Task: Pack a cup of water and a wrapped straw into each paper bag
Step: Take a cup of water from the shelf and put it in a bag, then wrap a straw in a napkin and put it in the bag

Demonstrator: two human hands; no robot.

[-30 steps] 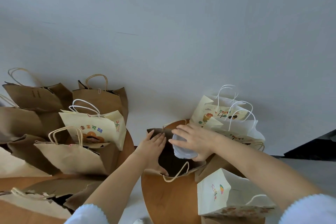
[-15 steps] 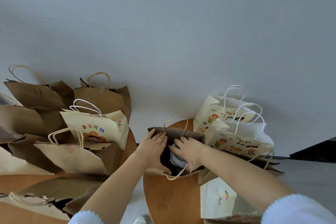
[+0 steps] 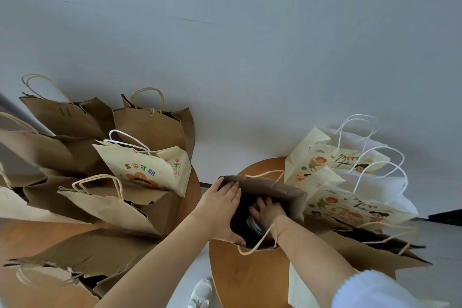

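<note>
Deep inside the open brown bag (image 3: 272,189) on the round table (image 3: 250,280), the right hand (image 3: 268,211) curls over the cup (image 3: 253,223) (water-heavy, thin-walled, best held near its lid), while the left hand (image 3: 220,207) grips the bag's floppy rim.

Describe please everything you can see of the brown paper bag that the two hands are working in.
The brown paper bag stands upright and open on the round wooden table, among cream printed bags on its right. It looks like plain kraft paper with twisted paper-cord handles, and the near handle hangs outward. The left hand grips its left rim and holds the mouth open. The right hand reaches deep inside, on a clear cup that is mostly hidden in the dark interior.
</note>
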